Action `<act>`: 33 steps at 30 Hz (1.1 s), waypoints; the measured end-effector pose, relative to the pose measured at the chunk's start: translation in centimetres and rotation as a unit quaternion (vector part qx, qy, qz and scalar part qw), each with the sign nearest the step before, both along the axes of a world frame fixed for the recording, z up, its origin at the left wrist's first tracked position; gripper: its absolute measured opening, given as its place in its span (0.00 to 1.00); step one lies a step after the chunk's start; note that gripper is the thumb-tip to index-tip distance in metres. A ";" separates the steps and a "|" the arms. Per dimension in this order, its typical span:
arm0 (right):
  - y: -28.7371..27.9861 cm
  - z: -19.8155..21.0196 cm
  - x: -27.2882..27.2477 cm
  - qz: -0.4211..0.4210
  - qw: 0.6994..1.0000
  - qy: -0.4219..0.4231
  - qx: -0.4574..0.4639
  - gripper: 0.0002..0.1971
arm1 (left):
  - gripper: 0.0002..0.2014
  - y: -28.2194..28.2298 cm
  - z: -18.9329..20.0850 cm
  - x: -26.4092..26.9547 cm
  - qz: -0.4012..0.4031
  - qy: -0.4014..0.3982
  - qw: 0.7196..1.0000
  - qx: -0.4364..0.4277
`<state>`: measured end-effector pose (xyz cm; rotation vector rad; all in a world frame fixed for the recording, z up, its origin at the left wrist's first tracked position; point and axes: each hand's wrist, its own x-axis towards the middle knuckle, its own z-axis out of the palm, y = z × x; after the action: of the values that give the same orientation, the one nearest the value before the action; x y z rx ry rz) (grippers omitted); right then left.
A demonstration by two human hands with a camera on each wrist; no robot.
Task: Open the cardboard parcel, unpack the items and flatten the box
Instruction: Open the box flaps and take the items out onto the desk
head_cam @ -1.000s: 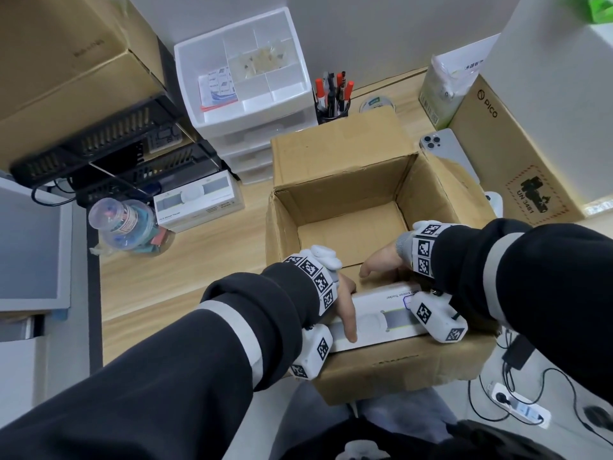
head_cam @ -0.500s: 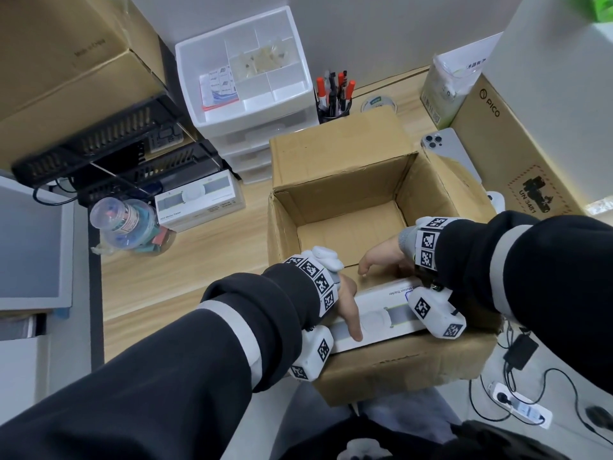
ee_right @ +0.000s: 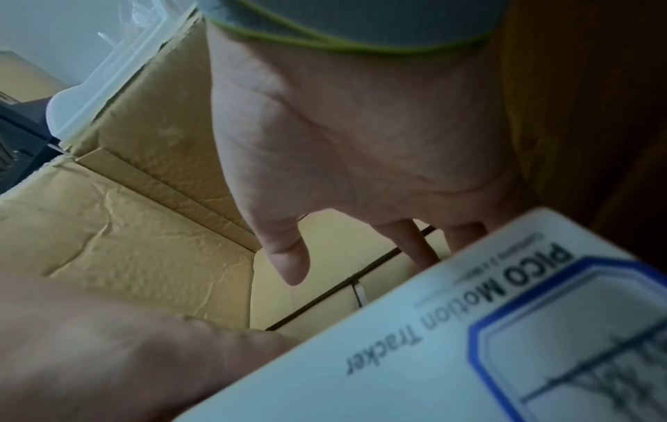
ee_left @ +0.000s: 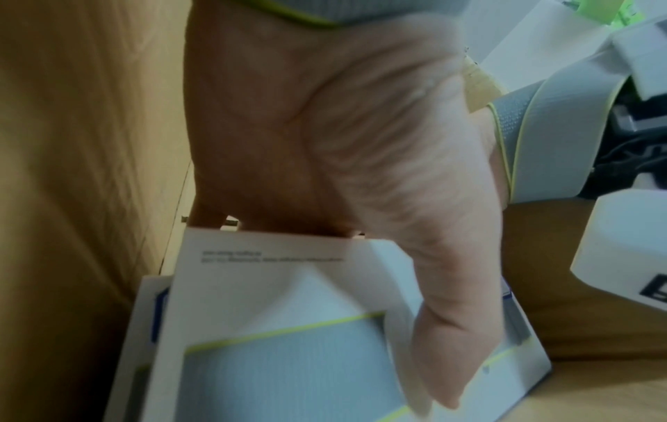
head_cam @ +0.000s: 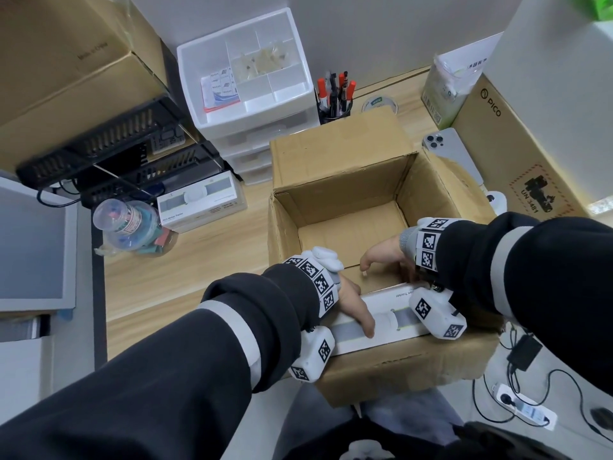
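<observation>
The open cardboard parcel (head_cam: 338, 180) stands on the wooden desk, its flaps spread out. A white PICO Motion Tracker box (head_cam: 384, 302) leans at the parcel's near wall, partly raised. My left hand (head_cam: 351, 307) grips its left end, thumb laid along the top face (ee_left: 433, 328). My right hand (head_cam: 384, 260) is at the right end. There its fingers (ee_right: 415, 242) reach straight down behind the white box (ee_right: 433, 357), tips hidden, while the thumb (ee_right: 288, 257) hangs free. An edge of another white box (ee_left: 144, 314) shows underneath.
A matching white tracker box (head_cam: 199, 204) and a plastic jar (head_cam: 129, 224) sit left of the parcel. White drawers (head_cam: 245, 94) and a pen cup (head_cam: 335, 97) stand behind it. A phone (head_cam: 454, 151) and a PICO carton (head_cam: 517, 151) are to the right. Cables and a power strip (head_cam: 524, 406) lie on the floor.
The white box has come up a little at the parcel's near wall. My left thumb has slid further along its top face, and my right hand has risen slightly.
</observation>
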<state>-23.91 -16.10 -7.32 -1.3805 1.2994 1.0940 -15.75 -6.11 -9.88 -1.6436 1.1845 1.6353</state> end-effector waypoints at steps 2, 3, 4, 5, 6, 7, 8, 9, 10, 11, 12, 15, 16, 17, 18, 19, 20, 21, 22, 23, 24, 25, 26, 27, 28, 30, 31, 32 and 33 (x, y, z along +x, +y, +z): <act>-0.1 0.0 0.0 0.007 1.000 -0.005 0.005 0.34 | 0.45 0.0 0.0 0.0 -0.008 -0.013 1.000 -0.017; 0.0 0.1 0.1 0.015 1.000 -0.007 0.010 0.32 | 0.47 0.1 -0.1 0.1 -0.006 -0.014 1.000 -0.020; 0.0 0.2 0.1 0.027 1.000 -0.010 0.012 0.30 | 0.48 0.1 -0.1 0.1 -0.002 -0.015 1.000 -0.019; -0.1 0.5 0.1 0.036 0.999 -0.012 0.012 0.26 | 0.50 0.1 -0.2 0.2 0.001 -0.014 1.000 -0.019; -0.1 0.8 0.2 0.045 0.999 -0.012 0.013 0.22 | 0.51 0.1 -0.1 0.2 0.005 -0.014 1.000 -0.019; -0.2 1.1 0.3 0.050 0.998 -0.014 0.018 0.19 | 0.52 0.1 0.0 0.3 0.005 -0.014 1.000 -0.020; -0.2 1.5 0.3 0.051 0.998 -0.019 0.024 0.19 | 0.51 0.0 0.2 0.3 0.006 -0.013 1.000 -0.021; -0.2 1.8 0.3 0.050 0.998 -0.020 0.031 0.22 | 0.50 0.0 0.3 0.4 0.009 -0.011 1.000 -0.022; -0.3 2.1 0.2 0.053 0.998 -0.012 0.035 0.24 | 0.49 0.0 0.3 0.3 0.013 -0.010 1.000 -0.020; -0.3 2.2 0.2 0.065 0.997 -0.007 0.038 0.24 | 0.49 0.0 0.3 0.3 0.015 -0.010 1.000 -0.021; -0.3 1.9 0.2 0.081 0.996 -0.005 0.040 0.23 | 0.51 0.1 0.3 0.3 0.014 -0.011 1.000 -0.020; -0.1 0.2 0.3 0.117 0.990 0.031 0.072 0.31 | 0.61 0.2 0.0 0.1 0.022 -0.015 0.999 -0.036; -0.1 -0.3 0.1 0.126 0.988 0.039 0.076 0.35 | 0.63 0.2 -0.4 0.0 0.028 -0.014 0.999 -0.042; -0.1 -0.9 0.0 0.137 0.987 0.041 0.077 0.36 | 0.64 0.2 -0.8 0.0 0.031 -0.014 0.998 -0.045; -0.1 -1.4 0.0 0.149 0.985 0.045 0.075 0.35 | 0.63 0.1 -0.8 0.1 0.030 -0.014 0.998 -0.045; 0.0 -1.5 -0.1 0.157 0.983 0.050 0.080 0.34 | 0.62 0.1 -0.5 0.2 0.025 -0.012 0.999 -0.041; 0.0 -1.5 -0.1 0.160 0.982 0.052 0.086 0.35 | 0.61 0.0 -0.2 0.4 0.017 -0.007 0.999 -0.031; 0.1 -1.5 0.0 0.160 0.981 0.053 0.093 0.34 | 0.58 -0.1 0.2 0.5 0.010 -0.003 1.000 -0.019; 0.1 -1.5 0.1 0.164 0.980 0.056 0.098 0.34 | 0.55 -0.1 0.7 0.6 0.000 0.000 1.000 -0.012; 0.2 -1.4 0.1 0.161 0.980 0.055 0.101 0.32 | 0.54 -0.1 0.9 0.6 -0.010 0.000 1.000 -0.011; 0.2 -1.3 0.2 0.155 0.981 0.053 0.102 0.32 | 0.54 -0.2 1.0 0.6 -0.017 0.001 1.000 -0.017; 0.3 -1.3 0.2 0.149 0.982 0.051 0.102 0.31 | 0.52 -0.2 1.1 0.6 -0.017 0.002 1.000 -0.024; 0.2 -1.2 0.2 0.150 0.982 0.047 0.101 0.31 | 0.52 -0.3 1.1 0.6 -0.018 0.006 0.999 -0.031; 0.2 -1.1 0.3 0.145 0.984 0.041 0.099 0.31 | 0.52 -0.4 1.2 0.6 -0.020 0.010 0.999 -0.038; 0.1 -0.7 0.4 0.141 0.985 0.030 0.095 0.29 | 0.53 -0.4 1.3 0.6 -0.023 0.014 0.999 -0.044; -0.2 0.6 0.5 0.128 0.988 0.013 0.083 0.25 | 0.53 -0.6 1.8 0.7 -0.014 0.020 0.999 -0.047; -0.4 1.5 0.5 0.127 0.989 0.007 0.075 0.24 | 0.51 -0.9 2.2 0.8 -0.009 0.021 0.999 -0.047; -0.7 2.4 0.5 0.124 0.990 0.003 0.066 0.24 | 0.50 -1.2 2.7 0.9 -0.005 0.024 0.998 -0.049; -1.0 3.3 0.3 0.120 0.991 -0.001 0.057 0.24 | 0.49 -1.5 3.3 0.9 -0.004 0.022 0.998 -0.055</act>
<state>-23.57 -17.08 -4.06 -1.4767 1.0721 1.3073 -14.82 -7.61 -6.58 -1.6747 1.3239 1.6343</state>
